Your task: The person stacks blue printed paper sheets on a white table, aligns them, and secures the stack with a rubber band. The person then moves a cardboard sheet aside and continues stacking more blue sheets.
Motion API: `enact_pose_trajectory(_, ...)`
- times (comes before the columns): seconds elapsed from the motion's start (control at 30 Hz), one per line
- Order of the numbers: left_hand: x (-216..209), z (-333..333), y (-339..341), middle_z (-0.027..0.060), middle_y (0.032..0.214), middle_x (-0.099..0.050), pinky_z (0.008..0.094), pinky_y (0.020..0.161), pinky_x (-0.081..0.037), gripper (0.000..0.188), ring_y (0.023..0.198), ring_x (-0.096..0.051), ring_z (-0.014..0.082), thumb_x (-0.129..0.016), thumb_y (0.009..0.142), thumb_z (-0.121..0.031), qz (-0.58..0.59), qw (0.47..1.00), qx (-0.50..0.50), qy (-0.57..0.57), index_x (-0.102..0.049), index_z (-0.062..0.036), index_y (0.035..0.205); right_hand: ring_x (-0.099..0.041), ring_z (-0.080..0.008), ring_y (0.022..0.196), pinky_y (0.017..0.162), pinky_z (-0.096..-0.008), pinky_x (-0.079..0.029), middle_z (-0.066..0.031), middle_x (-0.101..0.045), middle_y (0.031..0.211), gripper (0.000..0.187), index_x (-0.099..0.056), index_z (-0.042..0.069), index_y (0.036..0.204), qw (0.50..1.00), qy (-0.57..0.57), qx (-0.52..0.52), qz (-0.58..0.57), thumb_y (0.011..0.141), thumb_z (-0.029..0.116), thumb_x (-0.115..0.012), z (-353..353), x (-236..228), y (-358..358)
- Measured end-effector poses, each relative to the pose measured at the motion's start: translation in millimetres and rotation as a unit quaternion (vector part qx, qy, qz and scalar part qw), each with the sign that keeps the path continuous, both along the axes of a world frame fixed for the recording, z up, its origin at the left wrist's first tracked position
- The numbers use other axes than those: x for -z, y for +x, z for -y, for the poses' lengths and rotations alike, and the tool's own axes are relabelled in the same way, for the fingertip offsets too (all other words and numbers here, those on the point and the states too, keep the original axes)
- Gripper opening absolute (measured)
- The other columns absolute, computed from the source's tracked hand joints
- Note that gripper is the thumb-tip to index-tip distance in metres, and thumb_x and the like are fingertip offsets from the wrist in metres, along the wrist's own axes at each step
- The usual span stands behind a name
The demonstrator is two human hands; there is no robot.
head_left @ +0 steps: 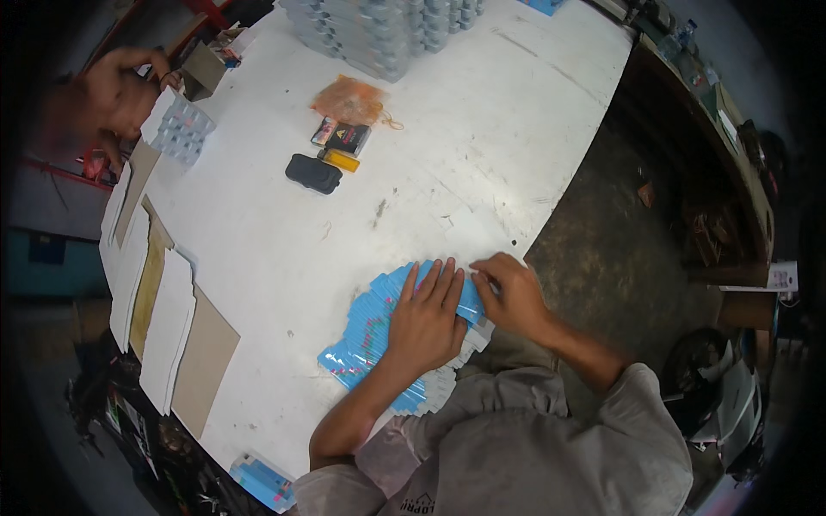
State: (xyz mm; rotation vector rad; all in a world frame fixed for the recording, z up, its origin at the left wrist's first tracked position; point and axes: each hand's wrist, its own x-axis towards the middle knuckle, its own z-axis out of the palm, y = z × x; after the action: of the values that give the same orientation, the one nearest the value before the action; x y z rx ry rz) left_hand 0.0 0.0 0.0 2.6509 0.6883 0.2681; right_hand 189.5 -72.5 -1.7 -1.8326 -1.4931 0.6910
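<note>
A fanned row of flat blue printed cardboard pieces [366, 331] lies on the white table close to my body, its lower edge showing pale grey. Across the right part of this fan my left hand [426, 322] rests flat, palm down, fingers stretched toward the far side. At the fan's right end, near the table edge, my right hand [514, 297] has its fingers bent, thumb and forefinger drawn together beside the last blue pieces. Whatever lies between those fingertips is too small to make out.
Beyond the fan, the white table [456, 163] holds a black case [313, 174], yellow lighter [340, 160], small packs [348, 136] and orange plastic bag [348, 99]. Grey stacks [361, 39] stand at the back, cardboard sheets [206, 361] left. Another person [120, 95] is at the far left.
</note>
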Motion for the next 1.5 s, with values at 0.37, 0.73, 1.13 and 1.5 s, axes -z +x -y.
enact_pose_trajectory(0.37,-9.7,3.9,-12.4,0.0252,0.146,-0.061,0.0569,0.124,-0.029,0.06,0.14,-0.054,0.0403,-0.065,0.082,-0.019,0.024,0.999,-0.005,-0.027,-0.064,0.008,0.136,-0.064,-0.043,0.12,0.099,-0.0486,-0.052,-0.0308,-0.066,0.127,0.041,-0.067,-0.01,0.124,0.997,0.072,0.015,-0.016,0.096,0.018,-0.075,17.7,-5.7,-22.0)
enact_pose_trajectory(0.73,-7.4,4.2,-5.6,0.0223,0.148,-0.059,0.0601,0.124,-0.024,0.054,0.143,-0.049,0.0403,-0.062,0.101,-0.043,0.0,1.0,-0.009,0.01,-0.068,-0.005,0.138,-0.049,-0.0488,0.141,0.118,-0.0527,-0.043,-0.0332,-0.054,0.145,0.05,-0.06,-0.012,0.133,0.972,0.062,-0.04,0.221,0.095,0.02,-0.071,-39.7,27.3,46.6)
enact_pose_trajectory(1.13,-0.8,4.8,-5.4,0.0168,0.151,-0.057,0.0648,0.125,-0.019,0.037,0.145,-0.045,0.0383,-0.061,0.103,-0.042,0.008,1.0,0.01,0.027,-0.079,-0.017,0.124,-0.073,-0.0348,0.113,0.085,-0.043,-0.064,-0.0188,-0.074,0.112,0.023,-0.073,-0.001,0.099,0.95,0.168,0.041,0.261,0.078,-0.007,-0.076,-42.0,49.8,30.8)
enact_pose_trajectory(1.5,-2.0,-0.2,-3.7,0.0167,0.154,-0.055,0.0628,0.126,-0.02,0.033,0.146,-0.046,0.0375,-0.059,0.104,-0.036,-0.009,0.999,0.043,0.018,-0.078,-0.02,0.126,-0.072,-0.0409,0.106,0.086,-0.0485,-0.061,-0.0232,-0.07,0.123,0.022,-0.07,0.002,0.113,0.979,0.111,0.021,0.17,0.092,0.005,-0.07,-37.9,34.5,38.0)
